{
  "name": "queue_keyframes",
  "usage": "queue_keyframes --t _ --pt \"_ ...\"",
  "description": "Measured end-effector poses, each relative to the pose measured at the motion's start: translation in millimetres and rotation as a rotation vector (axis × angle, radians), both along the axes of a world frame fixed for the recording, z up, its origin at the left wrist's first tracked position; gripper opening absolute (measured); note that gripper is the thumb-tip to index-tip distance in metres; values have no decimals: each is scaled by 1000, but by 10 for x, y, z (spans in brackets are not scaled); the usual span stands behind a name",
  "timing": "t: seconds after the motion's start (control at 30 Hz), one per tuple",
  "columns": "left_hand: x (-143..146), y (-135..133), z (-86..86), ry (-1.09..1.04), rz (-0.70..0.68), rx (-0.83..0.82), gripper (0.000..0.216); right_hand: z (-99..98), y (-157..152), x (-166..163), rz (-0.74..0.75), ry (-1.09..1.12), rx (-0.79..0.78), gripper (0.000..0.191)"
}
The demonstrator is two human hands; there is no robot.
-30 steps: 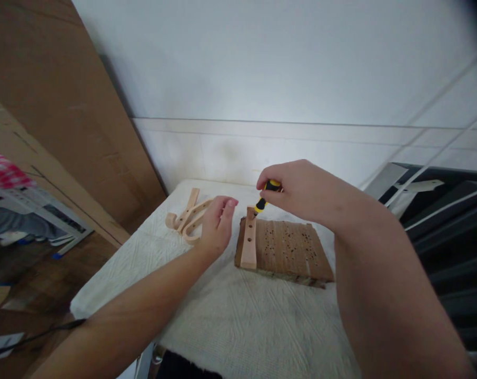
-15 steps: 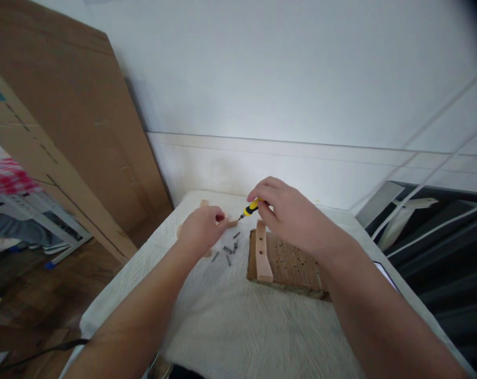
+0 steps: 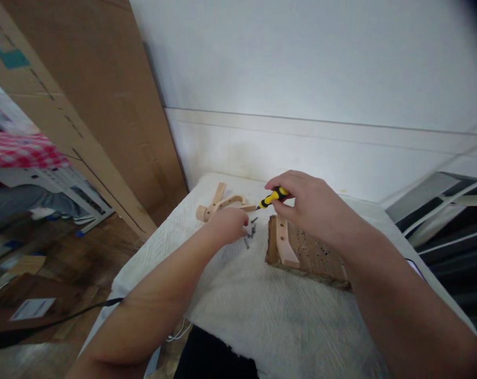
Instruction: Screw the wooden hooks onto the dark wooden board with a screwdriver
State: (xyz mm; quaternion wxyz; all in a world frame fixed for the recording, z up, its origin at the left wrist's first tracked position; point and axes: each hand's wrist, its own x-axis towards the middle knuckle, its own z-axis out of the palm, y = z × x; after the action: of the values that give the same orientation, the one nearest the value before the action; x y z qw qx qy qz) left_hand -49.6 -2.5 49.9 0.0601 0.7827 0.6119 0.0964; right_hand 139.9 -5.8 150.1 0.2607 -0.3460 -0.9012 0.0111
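The right hand (image 3: pixel 299 197) grips the screwdriver (image 3: pixel 272 198), while the left hand (image 3: pixel 231 223) is curled beside loose screws (image 3: pixel 253 230) on the worktop (image 3: pixel 230 295); whether it holds one, one cannot tell. The strip (image 3: pixel 286 249) lies on the board (image 3: pixel 311 250), its visible holes (image 3: pixel 281 224) seemingly unfilled.

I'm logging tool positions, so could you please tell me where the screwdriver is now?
In the head view, the screwdriver is in the right hand, just right of centre, its tip near the end of a wooden piece.
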Motion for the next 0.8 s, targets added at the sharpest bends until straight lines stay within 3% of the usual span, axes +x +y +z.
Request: queue_keyframes --t 0.13,0.33,0.6,0.7,0.8 --pt "82 -1 -43 40 -10 -18 6 64 -49 25 -33 81 -87 34" --pt "109 54 -94 -8 -21 -18 7 220 -185 202 -57 273 -242 28" --pt "224 19 80 -182 24 214 14 450 -383 523 -68 455 -132 35" --pt "319 -37 116 -505 -94 329 8 466 -438 513 -100 423 -41 35" --pt "408 -57 62 -681 -221 348 11 353 -393 464 -101 501 22 39"
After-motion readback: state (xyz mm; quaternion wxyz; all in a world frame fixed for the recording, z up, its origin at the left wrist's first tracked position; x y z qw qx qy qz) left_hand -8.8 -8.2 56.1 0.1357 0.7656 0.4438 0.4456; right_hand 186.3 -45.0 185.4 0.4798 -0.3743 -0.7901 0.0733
